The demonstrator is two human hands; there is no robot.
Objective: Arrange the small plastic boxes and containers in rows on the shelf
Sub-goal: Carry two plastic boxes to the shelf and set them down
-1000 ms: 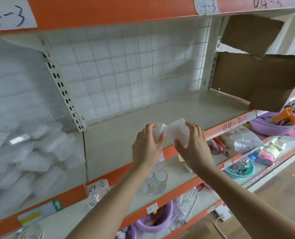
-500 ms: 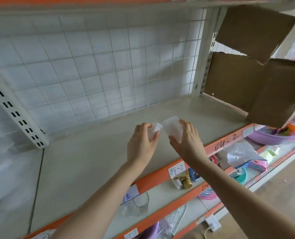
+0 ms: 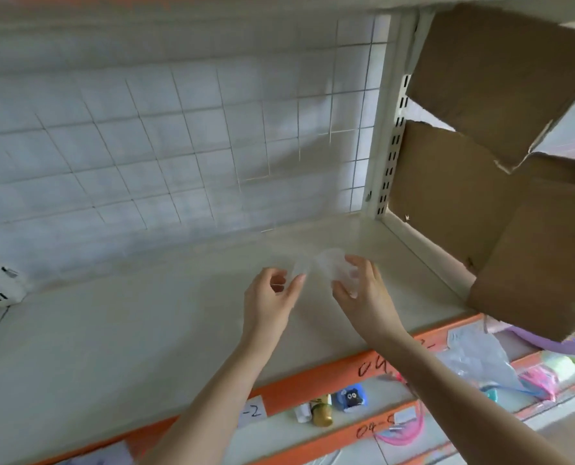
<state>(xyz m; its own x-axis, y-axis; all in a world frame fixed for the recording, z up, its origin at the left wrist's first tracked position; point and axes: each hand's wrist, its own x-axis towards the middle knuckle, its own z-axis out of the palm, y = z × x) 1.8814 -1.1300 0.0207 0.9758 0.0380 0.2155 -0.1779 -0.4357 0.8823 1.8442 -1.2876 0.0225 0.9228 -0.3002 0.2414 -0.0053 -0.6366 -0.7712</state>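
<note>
Now both hands have seemingly carried the clear boxes deeper over the shelf.

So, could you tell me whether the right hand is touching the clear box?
Touching. The head view shows the right hand with thumb and fingers curled round the clear box.

We see both hands over the middle of the shelf, the left hand just left of the right hand. The right hand holds a small plastic box; another small box sits at the left hand's fingertips, the two boxes side by side. Behind them stands the wire grid at the shelf's back. To the right, past the upright post, a cardboard box leans over the shelf's end. Below the shelf's front edge, lower shelves carry a small bottle and a plastic bag.
</note>
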